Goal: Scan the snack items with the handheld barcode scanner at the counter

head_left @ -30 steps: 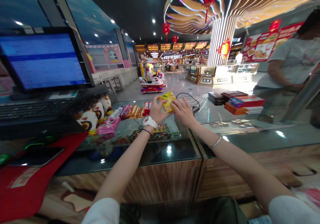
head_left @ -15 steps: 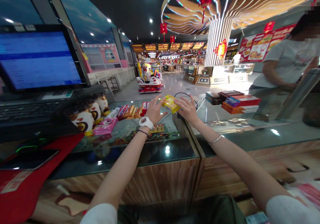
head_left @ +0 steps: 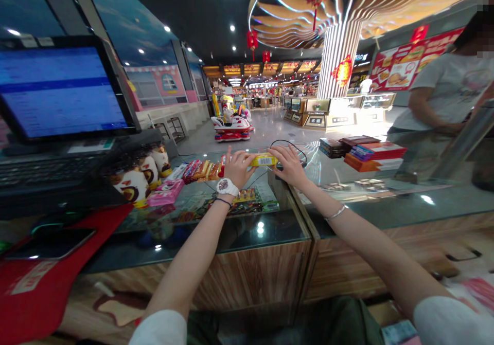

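Between my two hands is a small yellow box (head_left: 264, 160), its narrow side with a barcode facing me. My left hand (head_left: 238, 169), with a white watch at the wrist, grips the box's left end. The right end is held by my right hand (head_left: 290, 166), whose wrist carries a silver bangle. Just left of my left hand lies a row of packaged snacks (head_left: 201, 170) on the glass counter (head_left: 247, 232). A black cable (head_left: 287, 141) loops behind my right hand.
At left stand a monitor (head_left: 65, 90), a keyboard (head_left: 46, 173), patterned cups (head_left: 133, 183) and a pink package (head_left: 165, 193). A phone (head_left: 54, 244) lies on red cloth (head_left: 34, 293). Stacked boxes (head_left: 374, 155) sit at right, near another person (head_left: 443, 88) across the counter.
The yellow box has been tipped so that its barcoded side now faces me instead of its broad face. Both hands stay on its ends, turned slightly with it.
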`<state>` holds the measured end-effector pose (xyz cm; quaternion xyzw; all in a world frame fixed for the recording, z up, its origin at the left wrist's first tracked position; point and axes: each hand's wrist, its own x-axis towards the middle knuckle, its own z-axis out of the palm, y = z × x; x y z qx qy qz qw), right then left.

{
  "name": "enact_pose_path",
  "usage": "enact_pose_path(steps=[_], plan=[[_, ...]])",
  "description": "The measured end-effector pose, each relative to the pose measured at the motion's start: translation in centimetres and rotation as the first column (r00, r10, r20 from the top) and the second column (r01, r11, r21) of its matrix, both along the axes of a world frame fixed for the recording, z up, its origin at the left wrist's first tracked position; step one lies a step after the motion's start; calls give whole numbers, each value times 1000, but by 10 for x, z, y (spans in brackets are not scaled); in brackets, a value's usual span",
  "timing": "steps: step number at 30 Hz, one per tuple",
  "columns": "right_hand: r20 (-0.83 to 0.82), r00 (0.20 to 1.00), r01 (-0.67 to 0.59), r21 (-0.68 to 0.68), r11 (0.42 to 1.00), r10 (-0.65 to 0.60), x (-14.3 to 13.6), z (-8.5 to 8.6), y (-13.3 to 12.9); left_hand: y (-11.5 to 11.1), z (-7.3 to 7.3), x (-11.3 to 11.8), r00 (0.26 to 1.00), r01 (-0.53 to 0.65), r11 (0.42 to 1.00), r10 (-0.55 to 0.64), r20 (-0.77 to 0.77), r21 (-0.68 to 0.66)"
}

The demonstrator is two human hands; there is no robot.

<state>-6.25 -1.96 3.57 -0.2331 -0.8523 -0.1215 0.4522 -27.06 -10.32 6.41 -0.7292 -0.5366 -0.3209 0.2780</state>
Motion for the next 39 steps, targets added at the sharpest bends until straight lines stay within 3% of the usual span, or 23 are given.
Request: enact_pose_path(steps=[18, 22, 25, 28, 31, 35, 39], plan=[[35, 999, 18, 29, 999, -19, -2, -8, 3, 4, -8, 1, 998, 55, 997, -55, -9, -62], [110, 992, -66, 4, 998, 65, -1, -1, 8, 5, -9, -4, 999, 29, 998, -30, -24, -58], [161, 969, -181, -44, 982, 186, 4, 6, 17, 6, -10, -8, 998, -18, 997, 13, -64, -74], [128, 964, -221, -112, 969, 234, 17, 6, 34, 9, -10, -12, 995, -52, 996, 46, -88, -66], [108, 971, -188, -212, 959, 214, 40, -2, 59, 11, -12, -16, 993, -71, 996, 66, -99, -46], [197, 962, -108, -368, 923, 191, 73, -19, 92, 14, -14, -18, 992, -81, 996, 77, -99, -37], [291, 937, -34, -470, 882, 192, 83, -31, 102, 15, -14, -17, 994, -78, 995, 73, -81, -55]])
